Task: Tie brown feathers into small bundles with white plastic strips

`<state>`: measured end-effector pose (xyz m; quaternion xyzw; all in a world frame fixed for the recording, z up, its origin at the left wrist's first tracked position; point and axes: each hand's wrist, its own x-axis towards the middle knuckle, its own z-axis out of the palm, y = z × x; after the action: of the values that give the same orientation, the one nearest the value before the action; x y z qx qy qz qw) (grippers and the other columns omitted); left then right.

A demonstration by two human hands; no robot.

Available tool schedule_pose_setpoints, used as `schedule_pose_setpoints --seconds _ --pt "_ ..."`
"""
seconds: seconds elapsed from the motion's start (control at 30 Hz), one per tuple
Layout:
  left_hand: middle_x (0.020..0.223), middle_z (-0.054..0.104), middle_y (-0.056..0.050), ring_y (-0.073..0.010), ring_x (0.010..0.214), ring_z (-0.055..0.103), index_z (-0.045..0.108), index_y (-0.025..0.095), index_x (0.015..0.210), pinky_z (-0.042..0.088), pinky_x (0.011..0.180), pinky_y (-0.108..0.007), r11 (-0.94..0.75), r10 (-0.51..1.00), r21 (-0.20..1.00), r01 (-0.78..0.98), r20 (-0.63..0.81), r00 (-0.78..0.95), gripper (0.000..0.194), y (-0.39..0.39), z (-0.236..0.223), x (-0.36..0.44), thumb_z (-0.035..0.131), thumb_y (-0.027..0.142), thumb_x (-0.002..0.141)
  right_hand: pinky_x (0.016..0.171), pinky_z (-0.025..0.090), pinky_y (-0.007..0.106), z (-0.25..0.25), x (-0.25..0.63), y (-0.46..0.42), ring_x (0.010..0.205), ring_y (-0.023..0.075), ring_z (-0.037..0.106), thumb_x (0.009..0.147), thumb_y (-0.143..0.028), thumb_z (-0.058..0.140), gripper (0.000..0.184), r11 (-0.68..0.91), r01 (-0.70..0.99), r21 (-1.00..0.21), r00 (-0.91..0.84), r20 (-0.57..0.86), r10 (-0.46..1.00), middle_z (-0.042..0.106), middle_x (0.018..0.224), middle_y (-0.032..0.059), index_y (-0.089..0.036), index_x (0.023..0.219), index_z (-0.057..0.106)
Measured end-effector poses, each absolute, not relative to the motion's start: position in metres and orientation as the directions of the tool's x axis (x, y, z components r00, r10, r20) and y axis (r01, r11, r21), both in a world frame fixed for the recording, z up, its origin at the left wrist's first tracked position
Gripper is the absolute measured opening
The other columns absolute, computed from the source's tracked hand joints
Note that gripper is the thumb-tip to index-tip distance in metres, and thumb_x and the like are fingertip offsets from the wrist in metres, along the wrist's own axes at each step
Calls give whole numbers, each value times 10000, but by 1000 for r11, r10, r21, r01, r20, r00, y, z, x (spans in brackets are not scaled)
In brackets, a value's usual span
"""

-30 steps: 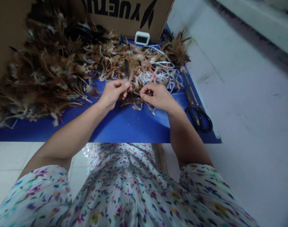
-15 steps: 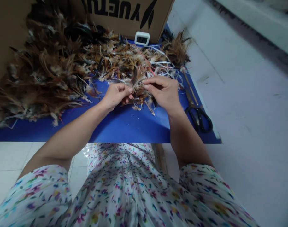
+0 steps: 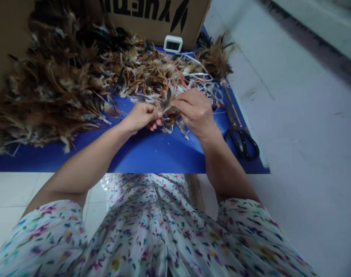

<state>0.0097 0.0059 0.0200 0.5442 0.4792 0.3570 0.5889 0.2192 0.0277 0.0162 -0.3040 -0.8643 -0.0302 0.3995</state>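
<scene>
Between thumb and fingers, my left hand (image 3: 145, 116) pinches the lower end of a small bunch of brown and grey feathers (image 3: 166, 102). My right hand (image 3: 195, 109) is closed at the bunch's right side, its fingertips pressed together against the feathers; what exactly lies in that pinch is too small to make out. Loose feathers (image 3: 181, 129) lie on the blue tabletop (image 3: 158, 154) just under and behind both hands. Behind the hands spreads a layer of short brown feathers (image 3: 146, 73), with white and red strings (image 3: 200, 75) tangled at its right.
A large heap of brown feather bundles (image 3: 48, 88) covers the left side. At the back stand a cardboard box (image 3: 149, 27) and a small white digital timer (image 3: 173, 44). Black-handled scissors (image 3: 244, 144), a thin stick (image 3: 232, 105) and another feather bundle (image 3: 217, 59) lie along the right edge.
My right hand has turned over and shifted slightly left, its back now more upward and its fingertips closer to the bunch. My left hand keeps its pinch almost in place.
</scene>
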Motion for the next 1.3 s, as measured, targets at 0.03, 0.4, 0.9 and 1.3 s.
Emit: schedule_pose_setpoints --seconds 0.03,0.4,0.9,1.3 --pt "566 667 -10 -50 403 547 629 109 616 443 415 -145 160 941 981 110 -185 285 272 5 21 10 733 152 864 891 506 437 15 219 29 929 203 642 1074 -366 350 403 821 550 -153 -507 720 474 693 945 59 -236 974 718" --pt "552 655 -12 -50 402 540 621 104 618 452 430 -150 180 925 974 137 -215 312 289 2 24 12 738 175 873 809 484 418 7 217 33 876 183 618 1074 -306 346 395 836 549 5 -568 736 369 687 955 43 -242 985 725" --pt "530 632 -9 -52 391 532 597 108 601 444 420 -156 173 923 964 202 -230 307 323 1 27 12 669 128 915 775 477 421 11 215 31 871 189 617 1078 -344 349 424 846 533 11 -604 705 372 700 938 36 -249 914 728" --pt "519 636 1 -54 392 558 600 112 626 446 429 -137 -34 929 932 360 -103 354 302 3 20 10 671 147 917 832 449 408 9 214 32 927 174 581 1081 -313 373 370 865 502 20 -649 670 362 655 956 36 -238 936 706"
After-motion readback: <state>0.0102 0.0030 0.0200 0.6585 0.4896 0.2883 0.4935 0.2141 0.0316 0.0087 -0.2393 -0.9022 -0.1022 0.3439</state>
